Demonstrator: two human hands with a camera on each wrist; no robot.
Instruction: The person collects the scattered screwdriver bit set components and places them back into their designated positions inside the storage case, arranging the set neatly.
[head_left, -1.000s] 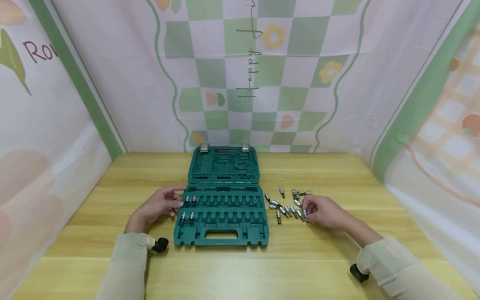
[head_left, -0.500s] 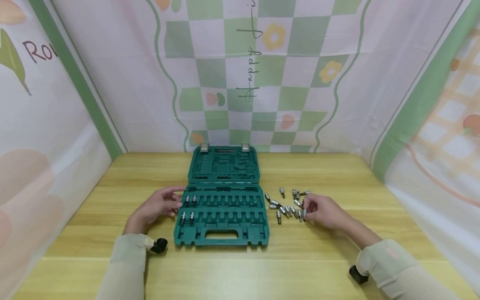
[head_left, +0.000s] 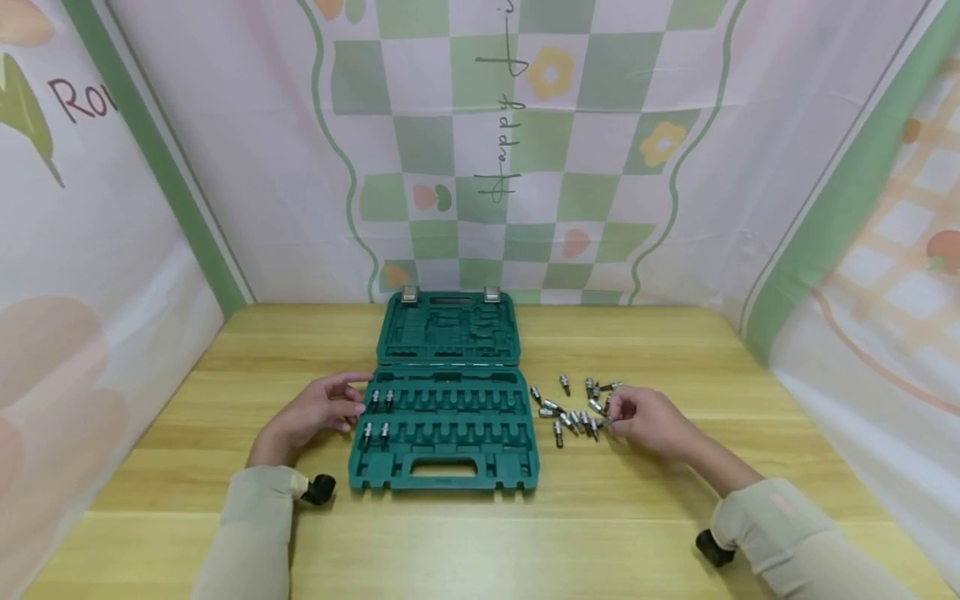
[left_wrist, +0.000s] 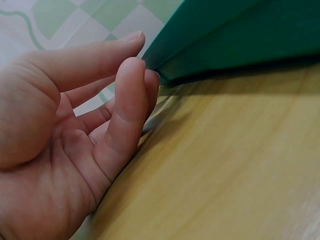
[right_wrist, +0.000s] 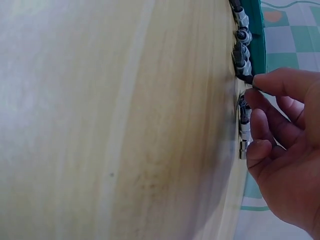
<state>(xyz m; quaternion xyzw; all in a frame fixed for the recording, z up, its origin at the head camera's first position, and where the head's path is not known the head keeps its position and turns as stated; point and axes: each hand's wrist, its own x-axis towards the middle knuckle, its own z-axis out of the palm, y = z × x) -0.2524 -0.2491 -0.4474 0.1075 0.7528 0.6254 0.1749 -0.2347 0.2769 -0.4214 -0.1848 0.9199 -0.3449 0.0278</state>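
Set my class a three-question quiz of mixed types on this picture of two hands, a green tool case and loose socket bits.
1. True or false: the green tool case lies open on the table.
2. How many bits sit in the case's slots?
3. Which hand reaches into the loose bits? A: left hand. B: right hand.

Key: 1 true. 2 four. 3 B.

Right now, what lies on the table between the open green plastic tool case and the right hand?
In the head view, loose silver metal socket bits lie scattered on the wooden table between the green case and the right hand.
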